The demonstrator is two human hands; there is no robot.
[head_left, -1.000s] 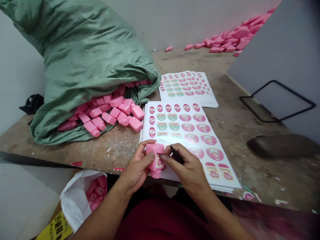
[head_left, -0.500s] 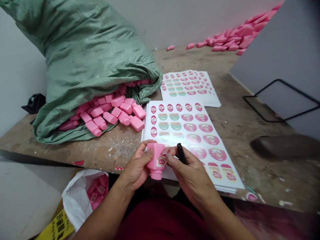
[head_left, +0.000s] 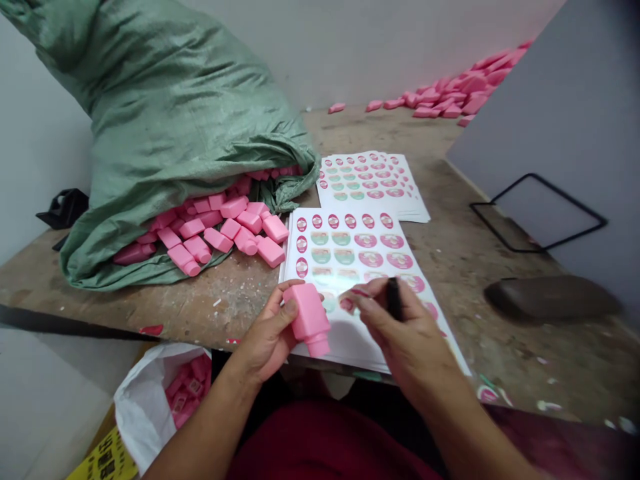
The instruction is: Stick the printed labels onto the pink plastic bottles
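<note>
My left hand point(head_left: 267, 333) is closed round a small pink bottle point(head_left: 310, 319), cap end pointing down toward me. Its plain pink side faces up. My right hand point(head_left: 407, 327) lies over the near sticker sheet point(head_left: 350, 257) and grips a thin black tool point(head_left: 394, 298). Its fingertips touch the sheet close to the bottle, among round pink and green labels. The lower right of the sheet is hidden under my right hand.
A big green woven sack point(head_left: 165, 127) spills pink bottles point(head_left: 220, 230) onto the wooden table point(head_left: 465, 247). A second stack of sticker sheets point(head_left: 370, 183) lies behind. A white bag of labelled bottles point(head_left: 165, 393) sits below left. Pink bottles point(head_left: 450, 93) are heaped far right.
My left hand has turned the bottle so its labelled face no longer shows. My right hand has left the bottle and moved onto the sticker sheet.
</note>
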